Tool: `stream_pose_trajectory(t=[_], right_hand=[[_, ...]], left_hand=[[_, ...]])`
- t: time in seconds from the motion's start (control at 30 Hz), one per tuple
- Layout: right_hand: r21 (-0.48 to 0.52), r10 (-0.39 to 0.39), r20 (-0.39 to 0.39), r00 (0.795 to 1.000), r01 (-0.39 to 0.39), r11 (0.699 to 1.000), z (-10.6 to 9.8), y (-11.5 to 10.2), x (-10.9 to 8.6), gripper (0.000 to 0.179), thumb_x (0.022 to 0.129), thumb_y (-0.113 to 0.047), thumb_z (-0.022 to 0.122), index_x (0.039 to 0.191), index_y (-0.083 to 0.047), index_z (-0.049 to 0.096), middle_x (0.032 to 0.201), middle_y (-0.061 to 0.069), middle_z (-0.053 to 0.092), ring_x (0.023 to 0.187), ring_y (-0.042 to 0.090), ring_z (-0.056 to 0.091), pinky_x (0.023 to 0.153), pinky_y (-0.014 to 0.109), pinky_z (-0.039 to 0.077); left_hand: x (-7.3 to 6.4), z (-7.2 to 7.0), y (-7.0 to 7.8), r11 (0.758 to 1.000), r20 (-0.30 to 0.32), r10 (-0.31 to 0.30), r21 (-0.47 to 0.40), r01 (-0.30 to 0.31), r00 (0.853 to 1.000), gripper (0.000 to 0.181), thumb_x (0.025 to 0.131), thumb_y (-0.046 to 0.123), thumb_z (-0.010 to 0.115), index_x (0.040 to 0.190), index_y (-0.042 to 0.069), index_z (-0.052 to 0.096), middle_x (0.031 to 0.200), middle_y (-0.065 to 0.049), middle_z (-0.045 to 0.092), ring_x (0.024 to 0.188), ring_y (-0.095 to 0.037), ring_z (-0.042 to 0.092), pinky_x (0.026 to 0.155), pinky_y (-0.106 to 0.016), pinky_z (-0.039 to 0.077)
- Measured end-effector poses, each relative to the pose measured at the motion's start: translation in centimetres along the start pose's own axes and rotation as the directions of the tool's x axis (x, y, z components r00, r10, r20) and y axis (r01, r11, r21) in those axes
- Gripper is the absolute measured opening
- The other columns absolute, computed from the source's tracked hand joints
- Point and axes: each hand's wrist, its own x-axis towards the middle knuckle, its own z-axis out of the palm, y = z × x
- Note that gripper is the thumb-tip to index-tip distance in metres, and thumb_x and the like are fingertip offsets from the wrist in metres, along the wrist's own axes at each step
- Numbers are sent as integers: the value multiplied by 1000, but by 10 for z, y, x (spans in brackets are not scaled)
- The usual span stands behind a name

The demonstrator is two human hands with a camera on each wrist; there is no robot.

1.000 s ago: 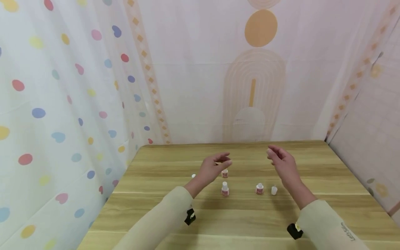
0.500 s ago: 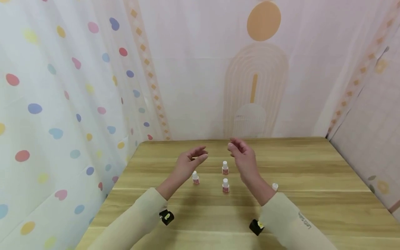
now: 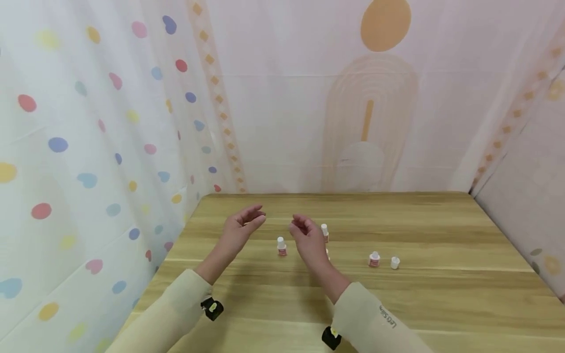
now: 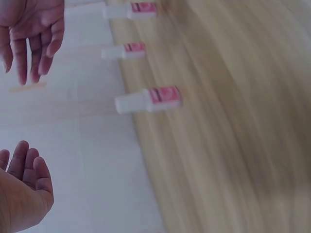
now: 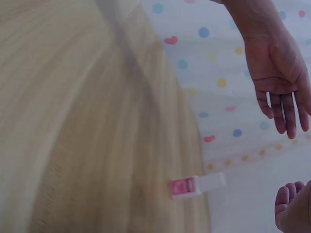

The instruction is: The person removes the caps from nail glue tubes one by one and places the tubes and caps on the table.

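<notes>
In the head view my left hand (image 3: 240, 228) hovers over the table, left of a small white bottle with a pink label (image 3: 281, 246), holding nothing. My right hand (image 3: 309, 240) hangs right of that bottle, fingers loosely bent; both palms in the right wrist view look bare. A second capped bottle (image 3: 324, 233) stands behind my right hand, and a third (image 3: 327, 254) is mostly hidden by it. Farther right are an uncapped bottle (image 3: 374, 260) and, beside it, a loose white cap (image 3: 395, 263). Three capped bottles, the closest one (image 4: 150, 99) included, show in the left wrist view.
The wood-grain table (image 3: 441, 304) reaches back to a pale patterned curtain (image 3: 282, 122). A dotted curtain (image 3: 97, 147) hangs along the left side. Black wrist cameras (image 3: 213, 309) sit under both forearms.
Both hands have moved left over the table, the right one farther, from near the loose cap to beside the left bottle. The bottles and cap stay in place; the head view shifts slightly.
</notes>
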Motion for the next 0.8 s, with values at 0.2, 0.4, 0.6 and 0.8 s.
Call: stream_pose_trajectory(t=[0.2, 0.4, 0.6, 0.8], right_hand=[[-33, 71, 5, 997, -71, 997, 5, 22, -7, 41, 95, -15, 65, 133, 0, 58, 125, 12, 60, 112, 26, 55, 96, 40, 47], [-73, 139, 7, 990, -138, 988, 10, 40, -9, 47, 94, -16, 67, 137, -1, 55, 134, 14, 56, 121, 29, 51, 101, 44, 44], [-119, 186, -26, 982, -188, 975, 19, 57, -10, 51, 93, -15, 68, 138, 2, 52, 139, 19, 54, 125, 35, 50, 103, 47, 43], [-150, 197, -56, 979, -203, 968, 21, 74, -6, 55, 87, -15, 76, 134, 4, 56, 132, 19, 59, 122, 35, 53, 102, 47, 43]], left_hand=[[-4, -4, -21, 996, 13, -75, 45, 74, 997, 49, 96, 32, 68, 138, 9, 58, 123, -9, 66, 114, -24, 60, 97, -43, 48], [-4, -8, -40, 995, 26, -93, 43, 92, 995, 49, 96, 28, 68, 138, 6, 57, 125, -12, 65, 117, -26, 58, 98, -45, 47], [-5, -11, -53, 993, 49, -112, 49, 110, 992, 49, 96, 28, 68, 138, 5, 57, 127, -13, 64, 119, -28, 57, 100, -46, 46], [-6, -6, -60, 992, 65, -123, 5, 123, 990, 48, 95, 25, 70, 136, 2, 58, 126, -14, 64, 118, -27, 57, 100, -43, 46]])
